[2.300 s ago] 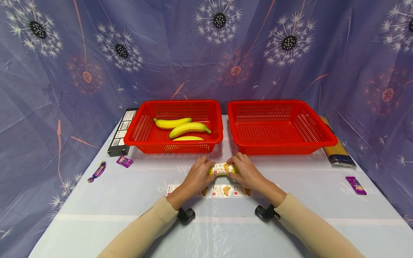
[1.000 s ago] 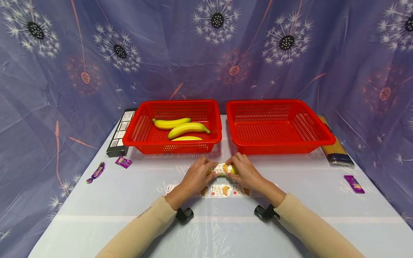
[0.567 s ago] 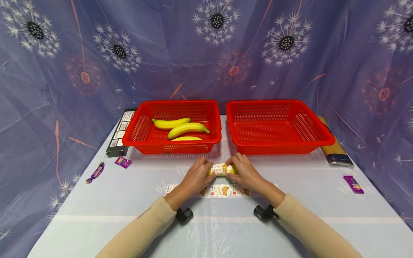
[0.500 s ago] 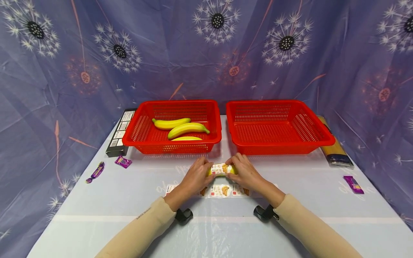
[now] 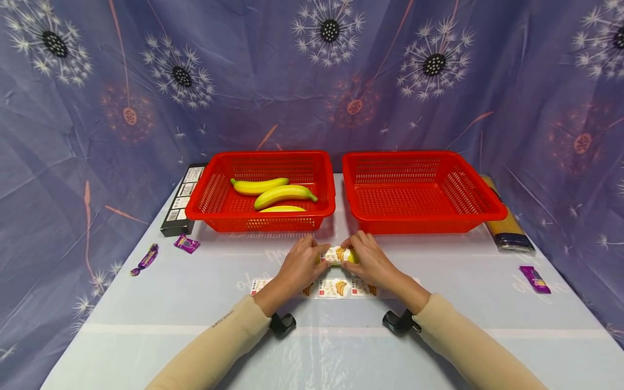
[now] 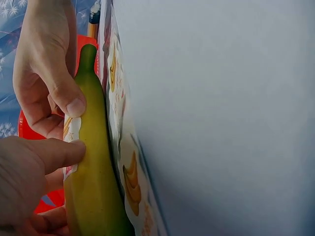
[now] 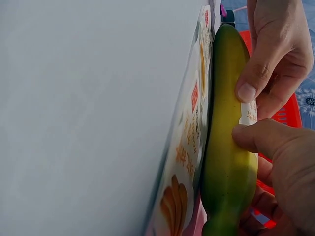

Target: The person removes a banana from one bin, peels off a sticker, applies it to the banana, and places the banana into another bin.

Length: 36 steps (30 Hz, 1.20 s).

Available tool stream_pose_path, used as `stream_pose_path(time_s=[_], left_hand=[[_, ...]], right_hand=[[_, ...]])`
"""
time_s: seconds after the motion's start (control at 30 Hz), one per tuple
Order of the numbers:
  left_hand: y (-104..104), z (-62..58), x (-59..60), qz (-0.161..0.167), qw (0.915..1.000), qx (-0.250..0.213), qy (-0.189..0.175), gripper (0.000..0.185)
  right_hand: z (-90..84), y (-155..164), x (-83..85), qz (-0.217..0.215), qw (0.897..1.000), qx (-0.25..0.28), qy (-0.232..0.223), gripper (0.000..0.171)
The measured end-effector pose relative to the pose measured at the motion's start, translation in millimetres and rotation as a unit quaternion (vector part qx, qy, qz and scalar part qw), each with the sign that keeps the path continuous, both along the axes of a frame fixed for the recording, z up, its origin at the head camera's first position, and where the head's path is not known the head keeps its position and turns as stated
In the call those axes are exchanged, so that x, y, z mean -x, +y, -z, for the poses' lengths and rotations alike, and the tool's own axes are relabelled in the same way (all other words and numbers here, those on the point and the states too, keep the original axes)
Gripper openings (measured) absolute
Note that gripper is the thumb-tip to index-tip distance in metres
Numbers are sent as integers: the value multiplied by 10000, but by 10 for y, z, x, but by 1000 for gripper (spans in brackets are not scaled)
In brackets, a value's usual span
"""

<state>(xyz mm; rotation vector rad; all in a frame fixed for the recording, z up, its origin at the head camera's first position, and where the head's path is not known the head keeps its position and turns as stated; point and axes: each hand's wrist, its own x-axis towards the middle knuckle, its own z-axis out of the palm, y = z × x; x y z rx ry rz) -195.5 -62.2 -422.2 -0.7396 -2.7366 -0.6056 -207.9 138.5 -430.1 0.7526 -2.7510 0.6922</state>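
A yellow banana [image 6: 98,196] with greenish ends lies crosswise in front of me, both hands on it. A white sticker [image 5: 335,254] printed with bananas is wrapped over its middle. My left hand [image 5: 298,265] grips the left part, its thumb on the near side and fingers behind. From the other side my right hand [image 5: 370,260] holds it the same way, with its thumb [image 7: 251,136] by the sticker's edge. Just nearer than the banana, a strip of banana stickers [image 5: 333,288] lies on the table, its ends partly hidden under my wrists.
A red basket [image 5: 265,222] with several bananas [image 5: 285,196] stands back left. Another red basket [image 5: 424,225], bare inside, is back right. Beside them lie a black box [image 5: 182,203] and a yellowish packet [image 5: 509,230]. Purple candies [image 5: 187,244] dot the table's sides.
My left hand has shifted slightly to the right along the banana, covering more of the sticker's left end. The right hand stays in nearly the same place.
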Motion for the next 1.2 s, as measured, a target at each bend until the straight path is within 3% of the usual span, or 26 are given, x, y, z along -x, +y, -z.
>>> stream_pose_path(time_s=[0.27,0.57,0.7,0.93,1.2], left_hand=[[30,8,1,-157,9997,168,32,41],[55,27,27,7,9977,560,372,44],[47,26,28,94,9987,380,327,44],[-20,4,10,-74,9999,-74,-42,45],[-68,26,27,54,9996,-266,-52,42]], right_hand=[[-9,-14,-19,82,10000,-36,2,35],[-7,-19,-27,70,9999,-14,108,37],[-1,-18,-23,66,9998,-9,161,38],[12,-9,-19,41,9998,50,170,37],[-2,-4,-7,57,10000,5,13,36]])
